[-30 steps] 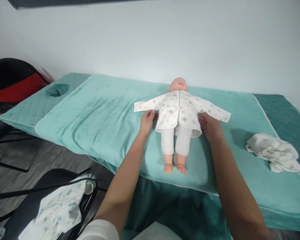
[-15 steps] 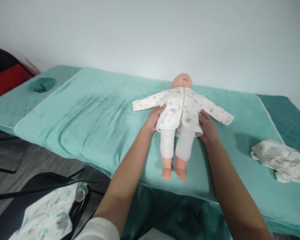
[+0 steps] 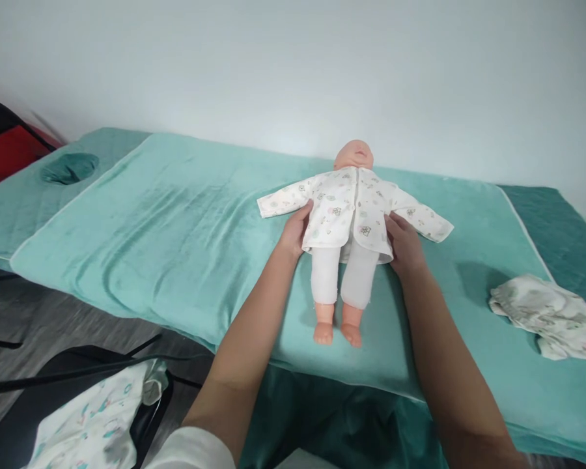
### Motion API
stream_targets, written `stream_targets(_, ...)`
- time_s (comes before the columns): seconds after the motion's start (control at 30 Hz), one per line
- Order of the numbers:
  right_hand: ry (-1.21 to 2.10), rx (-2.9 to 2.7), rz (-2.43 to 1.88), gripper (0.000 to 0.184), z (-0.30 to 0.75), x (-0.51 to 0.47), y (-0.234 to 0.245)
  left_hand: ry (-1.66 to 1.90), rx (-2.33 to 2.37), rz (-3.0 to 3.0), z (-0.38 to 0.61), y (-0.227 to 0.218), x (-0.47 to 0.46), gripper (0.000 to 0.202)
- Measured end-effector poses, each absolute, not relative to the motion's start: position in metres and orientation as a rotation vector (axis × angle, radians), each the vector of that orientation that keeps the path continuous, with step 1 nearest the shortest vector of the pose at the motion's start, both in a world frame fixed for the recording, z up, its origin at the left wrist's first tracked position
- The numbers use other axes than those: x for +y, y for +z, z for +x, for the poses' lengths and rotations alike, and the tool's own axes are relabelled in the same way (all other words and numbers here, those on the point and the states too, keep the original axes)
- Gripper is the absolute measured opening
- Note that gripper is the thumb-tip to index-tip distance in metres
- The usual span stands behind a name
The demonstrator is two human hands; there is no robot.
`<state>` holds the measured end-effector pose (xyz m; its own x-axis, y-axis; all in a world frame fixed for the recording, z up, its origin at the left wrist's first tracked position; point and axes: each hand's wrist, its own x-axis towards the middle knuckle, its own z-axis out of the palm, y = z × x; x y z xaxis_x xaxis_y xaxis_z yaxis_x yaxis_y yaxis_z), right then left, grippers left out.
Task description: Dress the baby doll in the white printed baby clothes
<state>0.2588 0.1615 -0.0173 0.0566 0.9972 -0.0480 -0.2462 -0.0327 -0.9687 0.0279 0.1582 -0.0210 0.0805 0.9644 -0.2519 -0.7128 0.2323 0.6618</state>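
A baby doll lies on its back on a green-covered bed, feet towards me. It wears a white printed jacket, closed at the front, and white leggings; its feet are bare. Both jacket sleeves stretch out to the sides. My left hand holds the doll's torso at its left side in view, thumb along the jacket and the other fingers mostly hidden. On the opposite side my right hand grips the torso below the sleeve, its fingertips partly tucked behind the jacket.
A crumpled white printed cloth lies on the bed at the right. Another printed cloth rests on a black chair at lower left. The bed has a face hole at its left end. A wall runs behind.
My left hand's thumb has slid slightly outward, from the jacket's front to its side edge. The doll stays in place; the view has shifted slightly.
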Motion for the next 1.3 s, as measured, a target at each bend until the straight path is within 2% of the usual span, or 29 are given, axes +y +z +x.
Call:
stream_targets(0.13,1.077,-0.895,-1.236,0.041,0.265,0.151,-0.02,1.393,0.858,0.467,0.018,-0.022,0.155,0.046)
stream_targets(0.33,1.279,-0.934,-1.188,0.051,0.278,0.138,-0.019,1.63,0.943,0.554,0.006,-0.021,0.153,0.04)
stream_targets(0.43,1.201,-0.943,-1.323,0.043,0.288,0.144,-0.02,1.636,0.965,0.548,0.004,-0.022,0.151,0.034)
stream_targets(0.5,0.966,-0.98,-1.506,0.033,0.303,0.152,-0.022,1.625,0.967,0.559,0.006,-0.024,0.15,0.027)
stream_targets(0.57,0.597,-1.064,-1.694,0.027,0.324,0.16,-0.023,1.598,0.998,0.615,0.01,-0.028,0.149,0.024)
stream_targets(0.63,0.26,-1.139,-1.824,0.031,0.348,0.166,-0.024,1.565,1.114,0.751,0.014,-0.033,0.146,0.024)
stream_targets(0.7,0.132,-1.179,-1.916,0.034,0.368,0.168,-0.024,1.536,1.271,0.927,0.018,-0.037,0.143,0.021)
stream_targets(0.87,0.248,-1.298,-1.96,0.028,0.387,0.173,-0.02,1.573,1.408,1.117,0.021,-0.043,0.132,0.018)
stream_targets(1.0,0.311,-1.295,-1.78,0.026,0.393,0.184,-0.016,1.584,1.377,1.1,0.021,-0.04,0.123,0.019)
stream_targets(1.2,0.266,-1.23,-1.69,0.022,0.412,0.197,-0.021,1.555,1.375,1.038,0.021,-0.038,0.119,0.026)
stream_targets(1.3,0.127,-1.274,-1.714,0.022,0.413,0.196,-0.03,1.568,1.394,1.082,0.021,-0.041,0.12,0.027)
